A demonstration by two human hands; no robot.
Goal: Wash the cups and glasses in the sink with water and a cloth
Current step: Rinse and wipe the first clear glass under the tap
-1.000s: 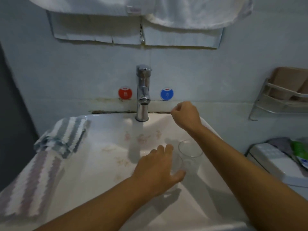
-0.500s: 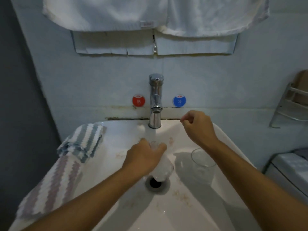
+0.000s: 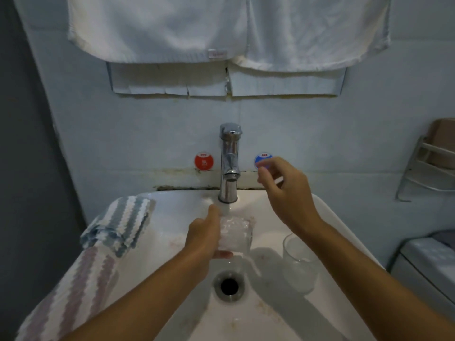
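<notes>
Glass (image 3: 235,236) in the left hand (image 3: 204,238) sits right under the tap (image 3: 230,163), over the middle of the white sink (image 3: 246,316), above the drain (image 3: 229,286). Water runs into it and makes it look foggy, so its shape is hard to see.

On the sink's left edge lies a striped cloth (image 3: 98,247); its near end is cut off at the bottom left corner. The wall behind is pale blue. Two white towels (image 3: 221,28) hang at the top, and their tops are cut off. A red sticker (image 3: 203,161) is left of the tap. A blue sticker (image 3: 263,159) is right of it, partly hidden by a fingertip.

The left hand's fingers wrap around the glass from the left side. The right hand (image 3: 286,190) is up in the air near the sink's back edge, holding nothing, with its fingers loosely bent.

A second glass (image 3: 299,263) stands upright by the sink's right edge. A metal rack (image 3: 426,168) on the wall is cut off at the right.
</notes>
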